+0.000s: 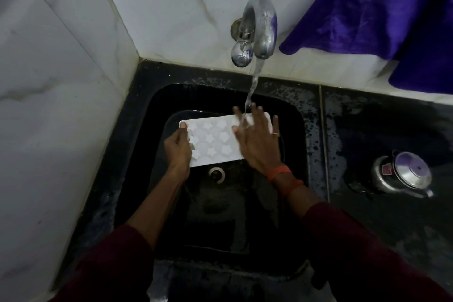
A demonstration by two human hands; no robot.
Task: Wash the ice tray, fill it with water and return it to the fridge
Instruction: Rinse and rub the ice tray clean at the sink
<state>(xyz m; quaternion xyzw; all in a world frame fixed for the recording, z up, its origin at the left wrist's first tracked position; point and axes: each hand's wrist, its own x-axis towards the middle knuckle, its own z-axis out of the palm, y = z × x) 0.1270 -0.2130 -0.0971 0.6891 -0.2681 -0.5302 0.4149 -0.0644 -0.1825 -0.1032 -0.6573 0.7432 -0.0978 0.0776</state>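
A white ice tray (215, 141) with star-shaped cells is held level over the black sink (297, 130). My left hand (177, 151) grips the tray's left end, thumb on top. My right hand (257, 141) lies flat with its fingers spread over the tray's right part. Water runs from the chrome tap (262, 24) and lands on my right hand's fingers and the tray. The tray's right end is hidden under that hand.
The sink drain (217, 174) shows just below the tray. A steel kettle (402, 175) stands on the wet black counter (382, 115) to the right. A purple cloth (382, 5) hangs at the upper right. White tiled walls close off the left and back.
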